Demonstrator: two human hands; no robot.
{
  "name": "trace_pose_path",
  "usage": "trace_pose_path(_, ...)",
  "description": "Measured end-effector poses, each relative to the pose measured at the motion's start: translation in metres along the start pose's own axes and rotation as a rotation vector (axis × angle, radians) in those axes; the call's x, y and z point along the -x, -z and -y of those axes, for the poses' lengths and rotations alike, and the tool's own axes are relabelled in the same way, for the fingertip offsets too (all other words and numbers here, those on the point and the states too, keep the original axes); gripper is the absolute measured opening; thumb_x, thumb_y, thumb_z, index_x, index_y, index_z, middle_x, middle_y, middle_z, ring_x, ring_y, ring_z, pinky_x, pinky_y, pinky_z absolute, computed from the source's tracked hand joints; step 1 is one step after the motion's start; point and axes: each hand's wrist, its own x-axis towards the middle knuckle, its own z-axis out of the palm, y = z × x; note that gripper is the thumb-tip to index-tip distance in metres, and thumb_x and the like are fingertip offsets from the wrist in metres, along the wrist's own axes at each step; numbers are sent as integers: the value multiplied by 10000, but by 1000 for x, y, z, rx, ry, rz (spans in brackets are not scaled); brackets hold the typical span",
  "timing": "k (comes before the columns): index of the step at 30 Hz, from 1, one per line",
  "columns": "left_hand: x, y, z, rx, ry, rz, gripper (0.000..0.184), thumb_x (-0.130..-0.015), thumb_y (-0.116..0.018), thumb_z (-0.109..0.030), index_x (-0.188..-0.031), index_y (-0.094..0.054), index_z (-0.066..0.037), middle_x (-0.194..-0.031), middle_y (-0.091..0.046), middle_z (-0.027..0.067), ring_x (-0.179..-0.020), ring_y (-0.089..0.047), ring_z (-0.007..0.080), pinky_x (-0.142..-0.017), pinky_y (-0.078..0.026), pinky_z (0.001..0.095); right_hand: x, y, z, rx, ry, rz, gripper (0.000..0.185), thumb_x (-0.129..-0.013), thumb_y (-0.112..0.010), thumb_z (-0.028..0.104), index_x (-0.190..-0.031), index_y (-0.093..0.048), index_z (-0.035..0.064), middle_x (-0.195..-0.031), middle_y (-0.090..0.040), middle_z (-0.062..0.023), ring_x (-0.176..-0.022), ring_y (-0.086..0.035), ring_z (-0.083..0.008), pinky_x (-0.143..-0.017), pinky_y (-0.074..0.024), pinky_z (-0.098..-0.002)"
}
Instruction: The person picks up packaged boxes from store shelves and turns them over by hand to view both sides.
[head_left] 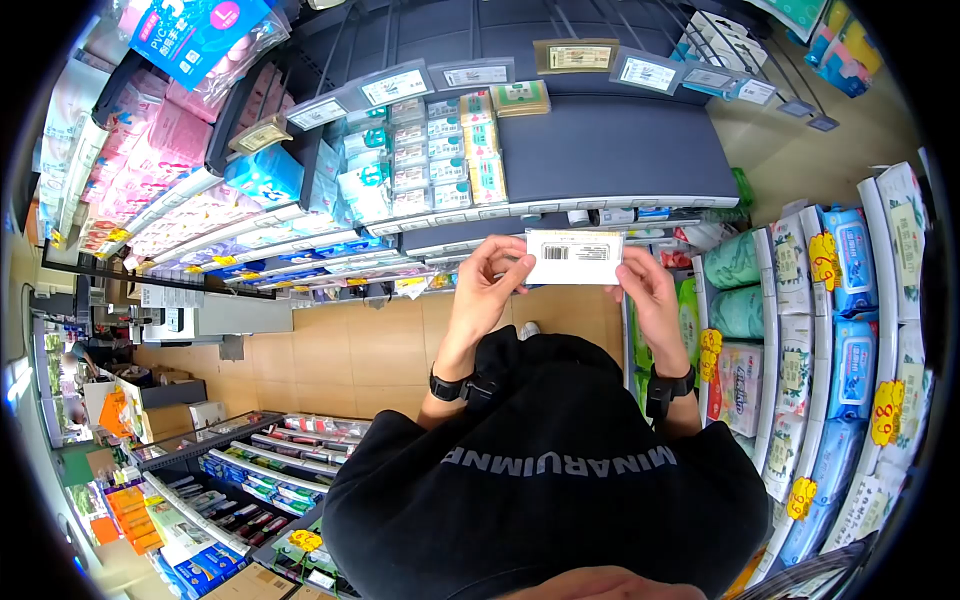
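A small flat white packet with a barcode on its face is held up in front of the shelves. My left hand pinches its left end between thumb and fingers. At its right end, my right hand grips the edge the same way. Both wrists wear black bands. Behind the packet, small packs stand in rows on a dark shelf, beside yellow-edged packs.
Price tags hang from hooks above the dark shelf. Pink packages fill the shelves at left. Wipes packs line the racks at right. A lower rack stands at bottom left, with tiled floor between.
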Motion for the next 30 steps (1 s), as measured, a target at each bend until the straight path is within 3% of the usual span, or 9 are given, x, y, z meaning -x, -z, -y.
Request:
trace_pose_path(13, 5, -3, 2, -5, -22, 20, 171, -950, -695, -64, -1101, -621, -30, -946, -649, -11, -781, -583, 13, -639, -469, 194, 5, 7, 1, -15, 15, -21, 239, -1009, -586, 103, -1218, -599, -13, -948, -688, -56, -709, -587, -73, -615, -425, -212)
trace_pose_path(20, 16, -5, -1, -101, -12, 88, 113, -964, -683, -80, -1038, -608, -39, -772, -648, -31, -673, -509, -3, -627, -384, 164, 16, 19, 12, -1, -43, 6, 225, -1003, -597, 96, -1193, -614, -25, -955, -721, -91, -594, -597, -84, -541, -421, -210)
trace_pose_path(25, 31, -20, -10, -90, 73, 84, 88, -984, -657, -96, -1026, -598, -45, -731, -684, 1, -683, -582, 34, -654, -444, 186, 24, 29, 11, -12, 5, 43, 208, -998, -595, 58, -1183, -625, -32, -974, -728, -99, -698, -672, -113, -593, -461, -215)
trace_pose_path(29, 44, -34, -10, -142, 50, 55, 114, -989, -648, -97, -1057, -601, -19, -835, -725, 45, -808, -662, 83, -756, -518, 224, 34, 36, 11, -2, 60, 55, 177, -992, -592, 36, -1147, -648, -29, -1049, -729, -115, -804, -701, -136, -665, -489, -220)
trace_pose_path(30, 49, -38, -9, -155, 25, 36, 122, -990, -644, -94, -1069, -601, -11, -863, -728, 51, -830, -672, 95, -791, -533, 235, 38, 33, 21, 21, 48, 41, 167, -988, -591, 31, -1129, -657, -29, -1092, -723, -123, -891, -699, -153, -739, -504, -240)
